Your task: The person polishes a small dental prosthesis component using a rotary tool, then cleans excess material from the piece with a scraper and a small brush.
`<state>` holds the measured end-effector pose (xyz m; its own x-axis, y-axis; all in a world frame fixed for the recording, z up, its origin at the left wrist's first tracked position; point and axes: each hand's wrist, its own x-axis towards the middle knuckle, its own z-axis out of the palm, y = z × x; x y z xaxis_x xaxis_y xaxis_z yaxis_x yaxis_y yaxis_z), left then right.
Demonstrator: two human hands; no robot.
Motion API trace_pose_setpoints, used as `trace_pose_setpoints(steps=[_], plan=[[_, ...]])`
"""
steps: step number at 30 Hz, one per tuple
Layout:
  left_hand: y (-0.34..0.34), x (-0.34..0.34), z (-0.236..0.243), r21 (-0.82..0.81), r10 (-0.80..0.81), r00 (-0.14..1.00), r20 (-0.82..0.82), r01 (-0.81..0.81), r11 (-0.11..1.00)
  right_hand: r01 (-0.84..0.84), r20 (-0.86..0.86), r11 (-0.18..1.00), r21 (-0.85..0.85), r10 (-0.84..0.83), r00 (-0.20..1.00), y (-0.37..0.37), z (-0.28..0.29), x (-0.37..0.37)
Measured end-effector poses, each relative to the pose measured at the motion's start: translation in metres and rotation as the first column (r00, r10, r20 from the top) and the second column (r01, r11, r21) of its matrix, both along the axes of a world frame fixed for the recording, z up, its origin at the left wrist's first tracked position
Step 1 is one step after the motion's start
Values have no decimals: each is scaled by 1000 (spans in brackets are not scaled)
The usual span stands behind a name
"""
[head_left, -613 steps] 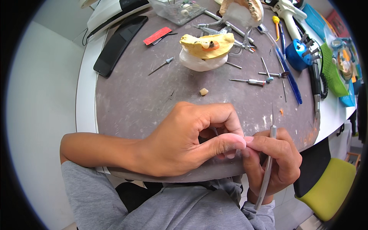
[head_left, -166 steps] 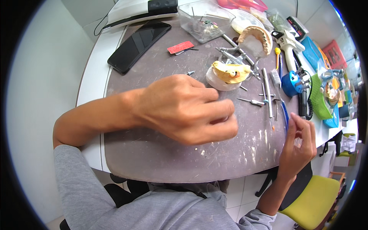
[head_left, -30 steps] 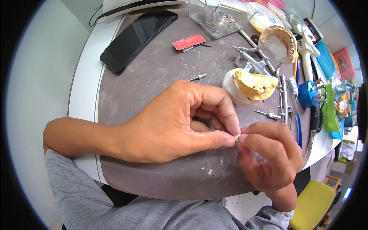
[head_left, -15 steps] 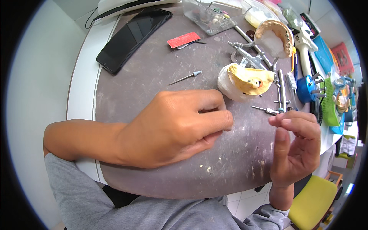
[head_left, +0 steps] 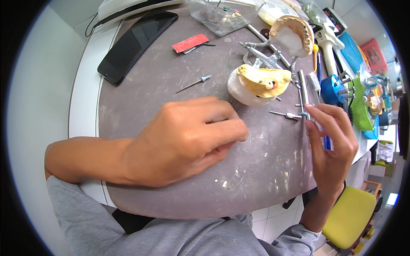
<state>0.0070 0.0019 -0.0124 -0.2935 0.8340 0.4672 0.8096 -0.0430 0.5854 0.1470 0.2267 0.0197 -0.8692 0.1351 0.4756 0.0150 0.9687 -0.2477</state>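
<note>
My left hand (head_left: 188, 138) rests over the bench with its fingers curled in a pinch; what they hold, if anything, is hidden. To the right, my right hand (head_left: 335, 141) has thumb and fingers apart, with the fingertips close to a slim metal instrument (head_left: 303, 87). Whether they touch it I cannot tell. Just left of those fingertips lies a small pointed tool (head_left: 285, 115). Beyond my hands stands a dental articulator (head_left: 267, 55) with a yellow and white plaster jaw model (head_left: 262, 81) on its lower part and a tan dental cast (head_left: 305, 32) on its raised upper part.
A grey-tipped rotary bur (head_left: 194, 83) lies on the brown bench (head_left: 145, 98). Behind it are a red strip (head_left: 191, 43), a black phone (head_left: 137, 46) and a clear plastic box (head_left: 222, 19). At right stand a toothbrush (head_left: 314, 83), a blue bur holder (head_left: 334, 89) and a green basket (head_left: 361, 106).
My right hand has moved forward toward the slim metal instrument, its fingers straighter. The view has shifted slightly; my left hand keeps its pinch.
</note>
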Motion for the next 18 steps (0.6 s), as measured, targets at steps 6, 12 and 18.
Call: trace_pose_setpoints(steps=[6,12,18], plan=[[1,-1,4,-63,13,997,78,-8,998,-42,37,978,204,35,999,-4,-11,-10],[2,-4,-1,-13,2,999,47,-2,1000,-258,-100,964,63,263,960,-22,-10,-4],[2,-4,-1,-14,4,997,76,-3,1000,-302,-95,953,-39,297,950,-37,-15,6]])
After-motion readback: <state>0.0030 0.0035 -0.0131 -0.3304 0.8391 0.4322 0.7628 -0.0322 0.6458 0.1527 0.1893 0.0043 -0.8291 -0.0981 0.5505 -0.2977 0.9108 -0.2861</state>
